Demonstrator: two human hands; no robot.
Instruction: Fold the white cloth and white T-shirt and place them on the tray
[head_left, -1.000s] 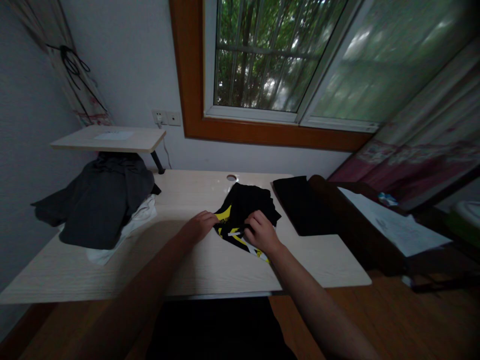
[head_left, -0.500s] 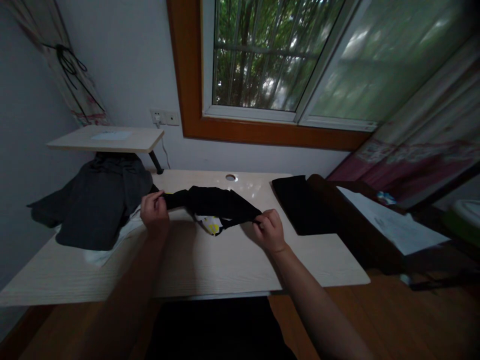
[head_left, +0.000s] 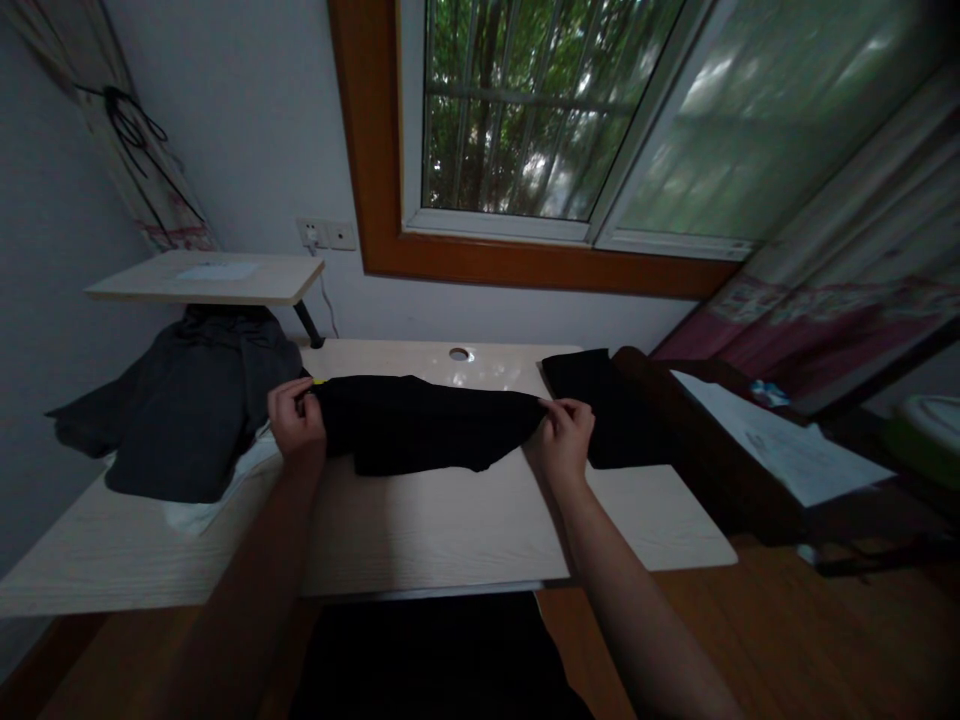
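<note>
A black garment (head_left: 427,425) is stretched sideways between my two hands over the pale wooden desk (head_left: 450,530). My left hand (head_left: 295,418) pinches its left end, where a bit of yellow shows by the fingers. At the other end, my right hand (head_left: 566,435) grips the upper right corner between thumb and fingers. The cloth hangs in a long band with an uneven lower edge. Its exact kind cannot be made out. Just right of my right hand lies a folded black cloth (head_left: 619,420).
Dark grey clothes (head_left: 180,410) are heaped on the desk's left, over a white cloth (head_left: 191,515), partly beneath a small raised shelf (head_left: 210,285). To the right, a white sheet (head_left: 772,440) lies on a dark brown piece of furniture. A window (head_left: 555,110) is behind the desk.
My right hand has moved right and slightly up, and my left hand a little left. The black garment is now pulled wider and flatter, and its white and yellow patterned patch is hidden.
</note>
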